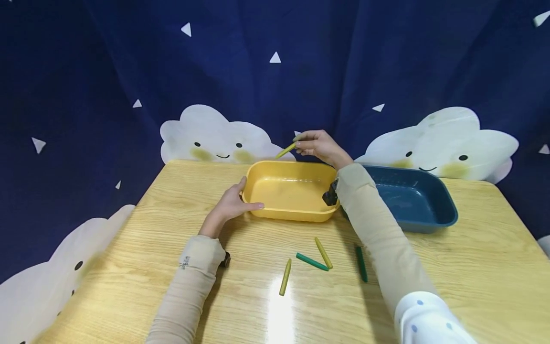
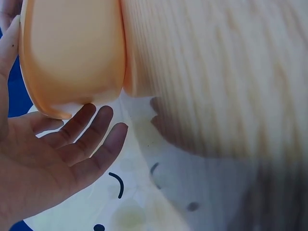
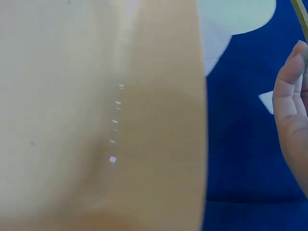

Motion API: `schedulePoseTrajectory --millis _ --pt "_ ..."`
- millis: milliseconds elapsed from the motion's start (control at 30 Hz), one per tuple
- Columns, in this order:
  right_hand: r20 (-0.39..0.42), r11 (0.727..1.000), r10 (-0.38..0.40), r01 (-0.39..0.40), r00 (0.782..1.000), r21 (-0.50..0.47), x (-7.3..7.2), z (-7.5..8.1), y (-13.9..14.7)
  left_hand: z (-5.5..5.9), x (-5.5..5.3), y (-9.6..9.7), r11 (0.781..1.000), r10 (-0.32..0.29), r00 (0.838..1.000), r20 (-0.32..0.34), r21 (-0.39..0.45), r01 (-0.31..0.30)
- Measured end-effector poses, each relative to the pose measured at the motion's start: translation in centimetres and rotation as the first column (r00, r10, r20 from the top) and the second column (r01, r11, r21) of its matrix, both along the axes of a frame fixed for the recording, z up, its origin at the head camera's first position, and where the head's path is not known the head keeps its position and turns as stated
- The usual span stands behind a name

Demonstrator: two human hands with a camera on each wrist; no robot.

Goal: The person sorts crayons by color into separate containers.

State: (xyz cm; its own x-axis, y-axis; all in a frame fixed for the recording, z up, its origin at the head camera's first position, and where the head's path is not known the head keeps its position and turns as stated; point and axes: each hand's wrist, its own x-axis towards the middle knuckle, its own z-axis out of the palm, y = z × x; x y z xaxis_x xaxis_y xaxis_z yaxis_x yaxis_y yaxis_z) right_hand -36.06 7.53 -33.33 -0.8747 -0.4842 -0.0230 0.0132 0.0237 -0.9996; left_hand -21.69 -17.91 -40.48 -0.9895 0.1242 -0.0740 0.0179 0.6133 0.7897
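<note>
So my right hand (image 1: pixel 320 145) is pinching a yellow crayon (image 1: pixel 286 150) between thumb and fingertips, tip slanting down and to the hand's left. From the head view it's just above the far rim of the yellow bin (image 1: pixel 288 191). My left hand (image 1: pixel 232 205) has a loose hold on that bin's left end, thumb over the near rim, fingers round the outside.

Stuff in the way: mostly me lol. My right sleeve (image 1: pixel 378 229) cuts across the left part of the blue bin (image 1: pixel 404 196), which sits to the right of my right hand and closer to me. The sleeve hides where the two bins meet, so can't tell if they touch. The black wrist cam (image 1: pixel 331 193) below my right hand covers a bit of the yellow bin's right end. Past both hands there's a dark blue curtain (image 1: pixel 240 86) with clouds (image 1: pixel 202 122) on it.

Count: 2 bins, 5 crayons (3 yellow, 2 green). One's in my right hand, the other four are on the desk (image 1: pixel 180 191), nearer me than either hand and to the right of my left hand: two yellow ones (image 1: pixel 323 252), a green one (image 1: pixel 312 261) by them, and another green (image 1: pixel 362 263) just beside my right sleeve.
</note>
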Motion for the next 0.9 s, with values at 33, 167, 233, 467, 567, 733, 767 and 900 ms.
schedulePoseTrajectory --millis 33,167,233,467,567,733,767,900 --pt "0.006 1.000 -0.007 0.007 1.000 0.017 -0.1 -0.3 -0.1 0.0 0.0 0.0 1.000 0.000 1.000 0.000 -0.002 0.000" --pt "0.025 0.995 -0.002 0.000 1.000 0.098 -0.2 -1.7 -0.5 0.1 0.0 0.2 1.000 0.001 1.000 -0.003 -0.010 -0.001" --pt "0.044 0.992 0.021 -0.026 0.999 0.121 -0.2 -2.3 -0.7 0.1 0.0 0.2 1.000 0.003 1.000 -0.002 -0.011 -0.003" --pt "0.087 0.965 0.117 -0.134 0.989 0.227 0.0 -3.6 -1.0 0.0 0.0 0.2 1.000 0.007 1.000 -0.017 -0.013 -0.008" --pt "0.089 0.949 0.167 -0.185 0.982 0.254 0.0 -4.3 -1.1 0.1 0.0 0.2 1.000 0.006 1.000 -0.021 -0.007 -0.006" --pt "0.091 0.913 0.237 -0.254 0.967 0.320 -0.2 -5.1 -1.2 0.1 0.1 0.2 1.000 0.005 1.000 -0.019 -0.001 -0.005" --pt "0.094 0.905 0.246 -0.263 0.965 0.334 -0.2 -5.2 -1.3 0.1 0.1 0.3 1.000 0.008 1.000 -0.018 -0.001 -0.008" --pt "0.121 0.880 0.276 -0.301 0.954 0.367 -0.1 -5.4 -1.6 0.1 0.1 0.2 1.000 0.005 1.000 -0.022 0.000 -0.005"
